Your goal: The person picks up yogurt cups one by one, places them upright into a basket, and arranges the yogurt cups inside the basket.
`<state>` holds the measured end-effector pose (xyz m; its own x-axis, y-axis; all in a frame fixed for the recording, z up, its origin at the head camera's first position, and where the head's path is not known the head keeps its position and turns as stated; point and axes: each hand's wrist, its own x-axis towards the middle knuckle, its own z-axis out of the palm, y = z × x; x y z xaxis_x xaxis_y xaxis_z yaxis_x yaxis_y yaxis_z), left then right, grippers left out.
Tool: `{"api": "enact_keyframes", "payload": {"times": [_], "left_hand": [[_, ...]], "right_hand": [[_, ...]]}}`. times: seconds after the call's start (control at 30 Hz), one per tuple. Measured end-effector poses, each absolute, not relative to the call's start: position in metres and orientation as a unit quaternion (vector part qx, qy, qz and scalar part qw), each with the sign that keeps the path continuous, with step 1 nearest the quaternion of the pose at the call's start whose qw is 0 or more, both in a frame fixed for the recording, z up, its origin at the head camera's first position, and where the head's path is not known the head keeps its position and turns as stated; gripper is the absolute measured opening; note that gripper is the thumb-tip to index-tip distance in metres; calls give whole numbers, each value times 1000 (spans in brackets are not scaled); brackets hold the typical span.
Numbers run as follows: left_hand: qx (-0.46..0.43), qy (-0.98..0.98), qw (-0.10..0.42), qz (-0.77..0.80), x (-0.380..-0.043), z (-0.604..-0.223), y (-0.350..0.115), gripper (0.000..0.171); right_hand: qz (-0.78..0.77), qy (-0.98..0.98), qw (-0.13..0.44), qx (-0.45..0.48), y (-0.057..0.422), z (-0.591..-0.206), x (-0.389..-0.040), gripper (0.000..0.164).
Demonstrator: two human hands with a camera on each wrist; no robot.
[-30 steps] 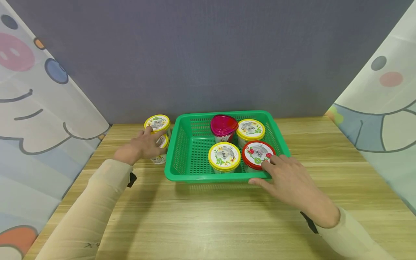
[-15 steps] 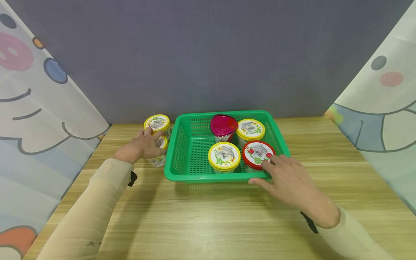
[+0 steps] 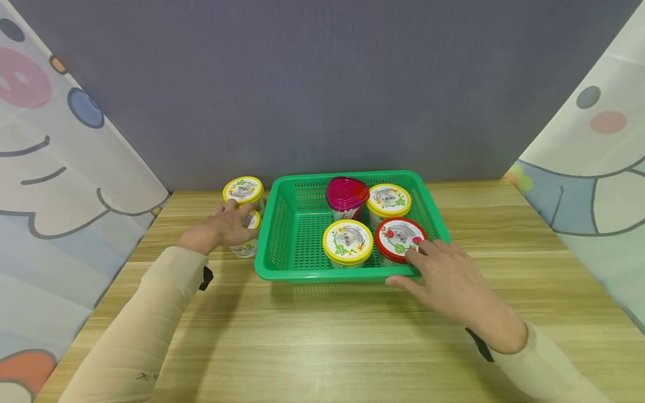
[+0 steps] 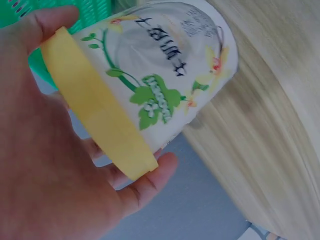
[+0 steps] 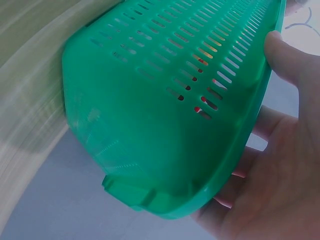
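A wood-grain table (image 3: 322, 336) — on it a green basket (image 3: 302, 275) and, just left, two yellow-lidded tubs (image 3: 244, 189).

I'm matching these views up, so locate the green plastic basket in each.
Head: green plastic basket, near the centre.
Left wrist: upper-left corner, partly behind the left hand.
Right wrist: across the middle, its rim in the right hand.
Shared landmark: wood-grain tabletop.

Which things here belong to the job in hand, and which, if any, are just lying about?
Likely part of the job:
left hand
yellow-lidded tub it grips
right hand
green basket
four tubs inside
other yellow-lidded tub, beside the basket

Just surroundings:
table
grey panel
cartoon sheets
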<state>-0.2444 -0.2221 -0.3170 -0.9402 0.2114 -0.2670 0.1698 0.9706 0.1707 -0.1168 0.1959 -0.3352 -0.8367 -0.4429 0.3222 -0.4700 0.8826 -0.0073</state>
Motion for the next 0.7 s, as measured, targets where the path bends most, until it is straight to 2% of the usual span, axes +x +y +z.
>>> {"api": "enact_keyframes", "payload": {"times": [0.7], "left_hand": [[93,985,146,24,-242,-312,-219,86]], "right_hand": [[41,-955,168,243,196,-336,-117,48]]}}
